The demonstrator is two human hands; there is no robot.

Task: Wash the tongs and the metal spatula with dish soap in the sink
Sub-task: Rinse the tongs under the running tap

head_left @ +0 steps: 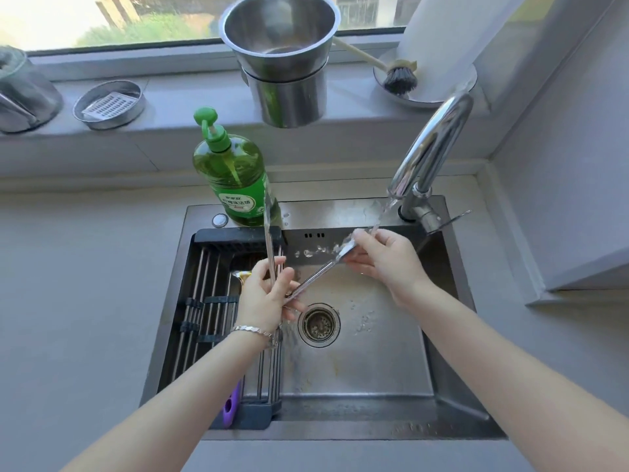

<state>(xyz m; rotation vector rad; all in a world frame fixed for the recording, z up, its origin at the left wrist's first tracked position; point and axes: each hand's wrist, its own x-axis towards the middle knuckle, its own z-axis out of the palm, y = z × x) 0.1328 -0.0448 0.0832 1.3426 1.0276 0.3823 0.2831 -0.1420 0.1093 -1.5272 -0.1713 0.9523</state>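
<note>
Forearms (190,386) in over sink (340,432) front, left hand (265,298) fingers curled round hinge end of tongs (316,274), right hand (388,264) fingertips pinching one splayed arm's tip under faucet (432,144) stream, other arm upright before green soap bottle (235,178), drain (319,324) below, dish rack (204,301) leftward.

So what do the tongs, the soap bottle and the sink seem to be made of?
Tongs: metal, probably stainless steel, polished; thin silvery arms with bright glints.
Soap bottle: see-through plastic, green either by tint or by contents, with an opaque green pump; the pump tube shows through.
Sink: likely steel, brushed; dull grey sheen, no mirror reflections.
</note>
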